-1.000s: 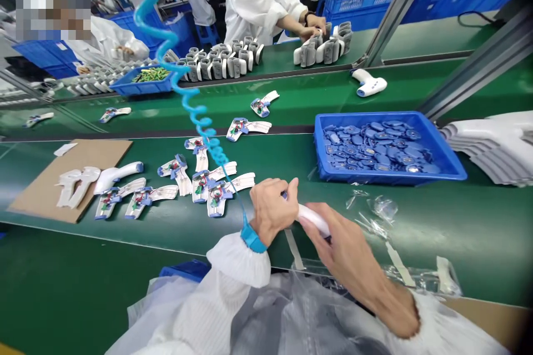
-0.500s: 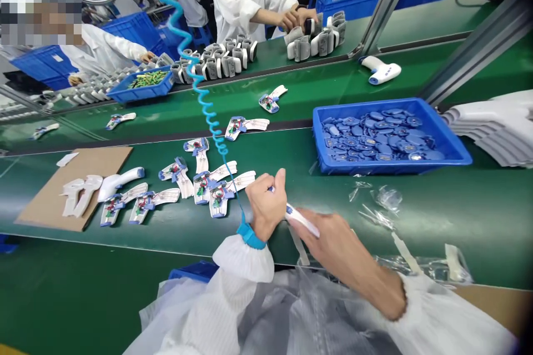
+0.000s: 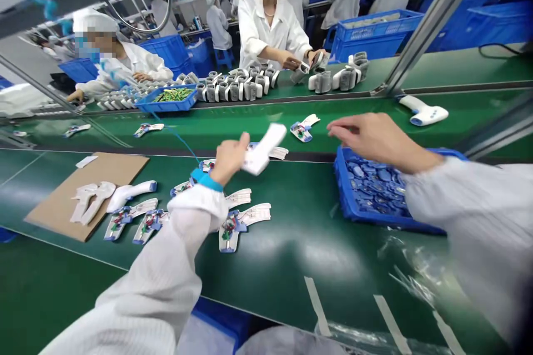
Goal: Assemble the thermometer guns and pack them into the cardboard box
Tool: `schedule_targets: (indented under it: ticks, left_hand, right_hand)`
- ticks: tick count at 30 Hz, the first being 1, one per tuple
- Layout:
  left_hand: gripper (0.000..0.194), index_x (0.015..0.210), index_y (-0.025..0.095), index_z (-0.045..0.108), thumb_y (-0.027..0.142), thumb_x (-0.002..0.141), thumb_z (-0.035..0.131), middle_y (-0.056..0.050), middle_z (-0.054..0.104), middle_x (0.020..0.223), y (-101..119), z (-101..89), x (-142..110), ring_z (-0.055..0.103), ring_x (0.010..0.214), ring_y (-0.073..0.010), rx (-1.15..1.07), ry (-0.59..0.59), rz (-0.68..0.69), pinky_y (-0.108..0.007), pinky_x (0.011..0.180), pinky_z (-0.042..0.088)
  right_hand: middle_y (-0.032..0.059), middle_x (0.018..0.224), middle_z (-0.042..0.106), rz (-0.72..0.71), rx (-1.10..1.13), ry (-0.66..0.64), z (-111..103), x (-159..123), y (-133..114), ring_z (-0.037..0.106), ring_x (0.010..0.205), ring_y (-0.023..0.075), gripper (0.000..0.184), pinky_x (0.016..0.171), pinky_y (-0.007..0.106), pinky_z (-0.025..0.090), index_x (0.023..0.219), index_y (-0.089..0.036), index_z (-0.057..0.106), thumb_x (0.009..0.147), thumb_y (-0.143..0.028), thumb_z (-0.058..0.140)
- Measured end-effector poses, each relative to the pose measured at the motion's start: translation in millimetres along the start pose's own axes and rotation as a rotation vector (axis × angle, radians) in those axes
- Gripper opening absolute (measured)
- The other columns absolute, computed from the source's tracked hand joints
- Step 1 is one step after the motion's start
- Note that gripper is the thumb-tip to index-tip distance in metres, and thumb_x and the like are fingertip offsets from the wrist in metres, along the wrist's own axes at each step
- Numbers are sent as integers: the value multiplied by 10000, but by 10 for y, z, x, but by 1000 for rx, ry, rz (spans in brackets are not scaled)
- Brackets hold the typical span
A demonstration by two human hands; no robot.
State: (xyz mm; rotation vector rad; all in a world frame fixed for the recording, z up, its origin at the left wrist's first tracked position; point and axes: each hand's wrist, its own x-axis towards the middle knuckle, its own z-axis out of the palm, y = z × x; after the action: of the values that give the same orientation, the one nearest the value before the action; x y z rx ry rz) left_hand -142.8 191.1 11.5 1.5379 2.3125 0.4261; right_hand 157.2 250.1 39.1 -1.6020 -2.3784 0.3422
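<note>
My left hand (image 3: pixel 228 156) is closed round a white thermometer housing (image 3: pixel 263 150) and holds it in the air above the green belt (image 3: pixel 316 244). A blue wrist strap (image 3: pixel 205 178) circles that wrist. My right hand (image 3: pixel 375 136) reaches out over the near left corner of the blue tray (image 3: pixel 345 208) of small blue parts, fingers loosely curled and nothing visible in them. Below my left arm lie several open housing halves with circuit boards (image 3: pixel 239 222).
A cardboard sheet (image 3: pixel 62 199) at the left carries white shells and one whole thermometer (image 3: pixel 129 193). Another thermometer (image 3: pixel 422 112) lies on the far belt. Two people in white coats work across the line beside rows of grey-white units (image 3: pixel 237 89) and a blue bin (image 3: pixel 170 99). Clear plastic wrappers (image 3: pixel 416 272) lie at the right.
Both hands have come apart and risen forward: the left carries the white housing up over the belt, the right has let go and moved over the blue tray. The camera has tilted up.
</note>
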Motion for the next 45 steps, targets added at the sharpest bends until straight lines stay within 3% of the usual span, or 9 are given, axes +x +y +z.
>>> schedule_targets:
  ticks: [2,5,11,16,23,27,32,38,45]
  left_hand:
    - [634,1239,49,644,504,1088,229,-253,692,1253,0,-113,370,660,1170,-338,39,67,-57,-372,874,481]
    - [621,1363,0,493,492,995,585,-322,624,1335,10,26,545,628,1237,-392,122,40,-72,-401,924,497]
    - [360,1260,54,498,174,947,629,-268,688,1153,-64,490,232,666,1157,-365,278,-86,157,-385,911,512]
    - [369,1158,68,571,-20,806,636,-235,694,1099,-172,260,-47,667,1107,-359,359,-245,358,-406,943,511]
    - [531,1392,63,487,294,954,679,-242,569,1423,98,10,-364,523,1353,-351,46,-121,436,-473,1120,445]
    - [787,1427,125,476,518,834,813,-196,547,1487,463,388,-691,531,1371,-326,-490,-108,395,-442,1123,458]
    - [363,1079,176,665,380,833,838,-78,754,1058,556,1042,-1113,703,1011,-248,-601,-283,359,-365,932,547]
    - [203,1177,189,656,215,979,622,-86,732,1134,472,852,-1448,671,1070,-246,-382,-120,606,-374,979,507]
    - [557,1270,221,559,364,819,852,-54,720,1170,434,488,-1913,674,1051,-225,-766,-264,424,-320,935,512]
  right_hand:
    - [127,1152,742,45,-102,-10,155,545,167,680,1074,237,403,934,374,454,1270,-76,731,1056,-273,452]
    - [122,1323,647,25,-198,-92,502,1099,402,643,1179,225,382,997,404,489,1319,-85,667,1091,-260,415]
    - [116,1337,627,-16,-337,-235,795,1599,757,646,1112,146,317,961,372,514,1214,-89,681,1092,-194,408]
    - [107,989,720,-76,-379,-347,588,1606,894,642,894,129,382,774,302,435,981,4,709,996,-354,579]
    - [115,861,696,-194,-402,-235,-92,610,707,486,640,69,505,654,298,294,1224,49,529,983,-390,600]
    - [31,723,605,-315,-335,-13,-186,-472,389,427,573,120,285,600,298,257,1113,-114,546,1020,-383,572]
    - [58,928,688,-131,303,-84,192,-1566,43,621,693,175,260,643,320,500,1155,-206,531,1052,-424,434]
    - [171,1491,491,-160,259,265,333,-1757,-142,667,899,216,694,697,363,581,1574,-247,363,961,-439,627]
    - [31,825,678,144,650,238,396,-1940,-294,628,613,178,310,552,314,522,1058,-225,642,963,-520,623]
